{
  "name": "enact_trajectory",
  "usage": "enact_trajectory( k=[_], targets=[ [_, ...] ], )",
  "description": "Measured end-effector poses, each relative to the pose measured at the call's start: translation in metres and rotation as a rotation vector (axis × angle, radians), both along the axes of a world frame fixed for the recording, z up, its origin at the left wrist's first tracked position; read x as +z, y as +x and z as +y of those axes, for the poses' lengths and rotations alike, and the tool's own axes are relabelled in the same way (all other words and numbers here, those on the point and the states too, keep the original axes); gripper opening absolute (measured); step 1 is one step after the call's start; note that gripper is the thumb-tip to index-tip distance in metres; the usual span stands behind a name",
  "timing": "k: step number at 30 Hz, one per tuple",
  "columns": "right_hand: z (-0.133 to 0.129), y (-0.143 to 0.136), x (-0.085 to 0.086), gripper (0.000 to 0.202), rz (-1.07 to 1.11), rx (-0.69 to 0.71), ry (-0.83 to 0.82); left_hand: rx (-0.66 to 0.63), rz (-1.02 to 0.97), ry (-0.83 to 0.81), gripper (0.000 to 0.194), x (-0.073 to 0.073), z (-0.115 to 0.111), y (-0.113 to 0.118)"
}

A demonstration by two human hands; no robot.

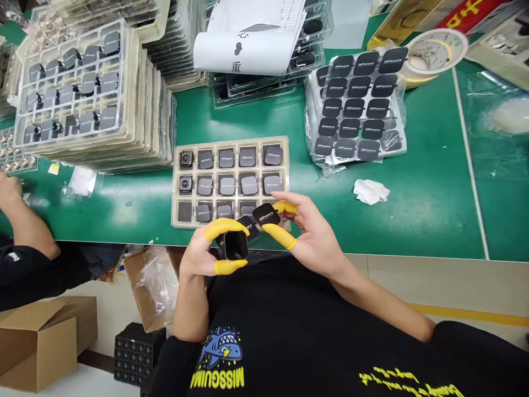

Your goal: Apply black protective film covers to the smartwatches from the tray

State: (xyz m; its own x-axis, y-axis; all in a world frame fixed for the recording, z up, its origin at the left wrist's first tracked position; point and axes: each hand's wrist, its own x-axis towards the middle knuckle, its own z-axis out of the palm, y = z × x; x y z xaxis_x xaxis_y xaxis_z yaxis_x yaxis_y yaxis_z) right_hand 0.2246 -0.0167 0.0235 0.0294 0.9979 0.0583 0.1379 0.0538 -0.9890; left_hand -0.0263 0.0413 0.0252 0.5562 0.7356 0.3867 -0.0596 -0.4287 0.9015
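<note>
My left hand [197,252], with yellow finger cots on thumb and forefinger, is closed around a black square watch case [236,246], its glossy screen facing up. In my right hand [312,234], also wearing yellow cots, a black HiFuture protective film [265,215] is pinched by its edge. Another dark labelled square [249,226] shows between the hands; whether it is attached to anything I cannot tell. Just beyond lies a cream compartment tray [231,144]. Most of its compartments hold film-covered watches, and two at the left show watches [186,159] with their sensor backs up.
Tall stacked trays [140,110] stand at the left. A pile of film sheets [357,102], crumpled white paper [371,191] and tape rolls [438,49] lie to the right. Papers [248,52] cover trays at the back. Another person's arm [31,220] rests at far left.
</note>
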Motion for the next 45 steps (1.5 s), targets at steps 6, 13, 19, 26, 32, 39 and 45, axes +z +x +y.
enact_trajectory(
  k=[6,13,19,26,32,39,45],
  targets=[
    [0.000,0.004,-0.001,0.048,-0.067,-0.002,0.081,-0.004,0.028,0.028,0.061,0.003,-0.001,0.001],
    [0.006,0.005,0.008,0.046,0.064,0.016,-0.121,-0.004,0.055,0.091,0.059,0.010,-0.002,0.000],
    [0.009,0.006,0.013,0.039,0.137,0.022,-0.261,-0.019,0.095,0.106,0.059,0.016,-0.003,-0.004],
    [0.007,-0.002,0.011,0.031,0.243,0.039,-0.246,-0.002,0.163,0.142,0.059,0.015,-0.006,-0.004],
    [0.002,-0.010,0.005,0.034,0.259,-0.046,-0.246,0.010,0.172,0.169,0.059,0.014,-0.007,-0.001],
    [0.001,-0.015,0.003,0.018,0.143,-0.115,-0.072,0.006,0.139,0.194,0.059,0.011,-0.006,0.004],
    [-0.004,-0.011,-0.006,0.035,-0.036,-0.180,0.034,0.011,0.135,0.190,0.061,0.012,-0.005,0.004]
  ],
)
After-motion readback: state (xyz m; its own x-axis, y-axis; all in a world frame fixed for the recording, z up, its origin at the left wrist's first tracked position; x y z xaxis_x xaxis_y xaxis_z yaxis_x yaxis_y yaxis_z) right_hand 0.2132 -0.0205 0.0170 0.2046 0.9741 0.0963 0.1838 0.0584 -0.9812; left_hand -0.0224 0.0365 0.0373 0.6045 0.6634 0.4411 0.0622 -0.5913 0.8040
